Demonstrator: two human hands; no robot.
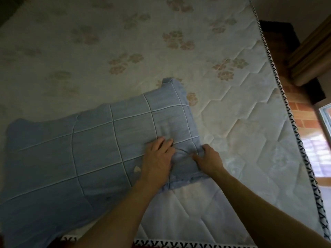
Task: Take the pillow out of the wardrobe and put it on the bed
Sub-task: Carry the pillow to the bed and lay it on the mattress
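A blue pillow (80,151) with a white grid pattern lies flat on the bed's bare quilted mattress (241,122), toward its near left part. My left hand (157,158) rests palm down on the pillow's right portion, fingers spread. My right hand (208,160) pinches the fabric at the pillow's right edge, with a small fold of cloth between thumb and fingers. The wardrobe is not in view.
The mattress has a floral print and a black-and-white zigzag trim (293,126) along its right and near edges. Beyond the right edge are a red brick wall (300,113), a wooden beam (311,49) and a bright window opening (320,151).
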